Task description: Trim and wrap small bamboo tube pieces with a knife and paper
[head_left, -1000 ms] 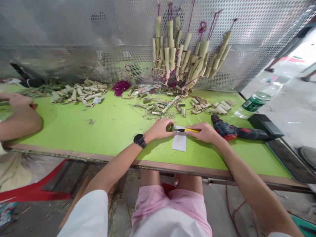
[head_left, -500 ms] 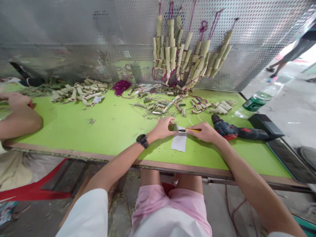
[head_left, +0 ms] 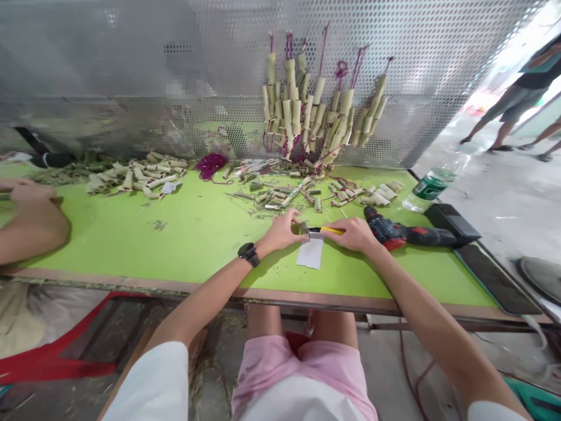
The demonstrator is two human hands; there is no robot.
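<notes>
Wrapped round a short green bamboo piece [head_left: 304, 230], my left hand [head_left: 283, 231] is over the green table [head_left: 175, 240], a black watch [head_left: 249, 254] on its wrist. My right hand [head_left: 354, 234] is closed on a yellow-handled cutter [head_left: 332, 230]. The cutter's dark front end points left and meets the bamboo piece or lies right beside it; the exact contact is too small to tell. Just below both hands a sheet of white paper [head_left: 310, 254] lies flat on the table.
A drill [head_left: 390, 231], a black box [head_left: 451, 222], a bottle [head_left: 432, 187] and a dark tablet [head_left: 499, 280] lie right. Behind are bamboo pieces [head_left: 153, 172], purple string [head_left: 211, 166] and strung bamboo [head_left: 291, 111] against a perforated metal panel [head_left: 197, 70]. Another person's arm [head_left: 33, 228] rests left.
The camera view has shifted, so the table items appear further left. Both hands keep their holds, and the bamboo piece looks slightly more tilted. More of the standing people shows at the right.
</notes>
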